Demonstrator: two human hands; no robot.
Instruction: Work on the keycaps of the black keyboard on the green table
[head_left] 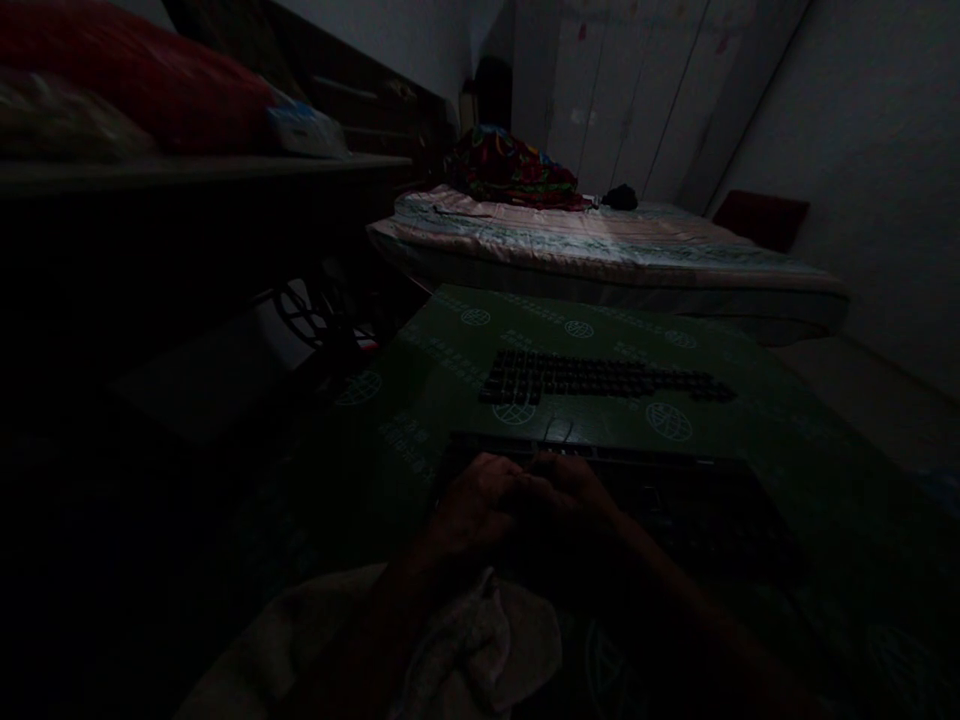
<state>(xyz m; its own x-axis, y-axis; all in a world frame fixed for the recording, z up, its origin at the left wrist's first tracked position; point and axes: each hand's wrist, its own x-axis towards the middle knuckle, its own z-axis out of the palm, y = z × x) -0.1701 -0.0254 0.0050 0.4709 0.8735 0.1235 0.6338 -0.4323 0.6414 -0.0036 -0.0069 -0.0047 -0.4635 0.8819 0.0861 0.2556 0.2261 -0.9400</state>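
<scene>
Across a green patterned board (420, 380) lies a dark keyboard (697, 500), its details mostly lost in the dim light. Over its left part my left hand (484, 495) and my right hand (574, 495) meet, with fingers curled inward and touching or nearly so. What the fingers hold, if anything, is hidden by the hands and the darkness. Beyond the keyboard, loose black keycaps (585, 377) are laid out in rows. A crumpled light cloth (469, 640) lies close below my hands, near my left forearm.
A bed with a striped sheet (600, 235) stands behind the board, a bundled red blanket (510, 165) on it. To the left is a shelf or tabletop (225, 172) with a red bag (150, 85) and a small white-and-blue pack (304, 130). A spoked wheel (304, 312) shows beneath.
</scene>
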